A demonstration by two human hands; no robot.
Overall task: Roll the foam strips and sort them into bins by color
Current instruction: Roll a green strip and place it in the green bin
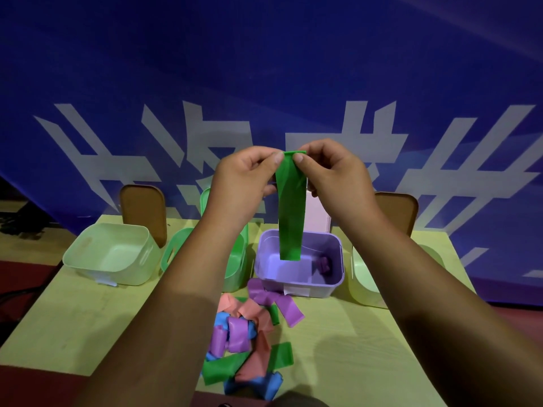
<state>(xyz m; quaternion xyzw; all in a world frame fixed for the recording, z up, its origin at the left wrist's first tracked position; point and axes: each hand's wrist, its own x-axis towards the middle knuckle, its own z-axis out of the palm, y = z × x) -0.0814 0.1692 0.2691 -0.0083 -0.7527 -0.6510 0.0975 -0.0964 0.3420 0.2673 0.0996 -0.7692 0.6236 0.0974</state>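
Note:
A long green foam strip (290, 212) hangs straight down in the air, its lower end over the purple bin (335, 282). My left hand (241, 183) and my right hand (335, 177) both pinch the strip's top edge, which is folded over slightly. A rolled purple strip (323, 264) lies inside the purple bin. A heap of loose strips (249, 336) in pink, purple, blue and green lies on the table in front of the bins. The green bin (235, 268) stands left of the purple one, partly hidden behind my left forearm.
A pale green bin (88, 259) stands at the far left and another pale bin (364, 280) at the right, behind my right forearm. Brown lids (144, 212) lean upright behind the bins. A blue banner (264, 69) rises behind the yellow-green table (73, 324).

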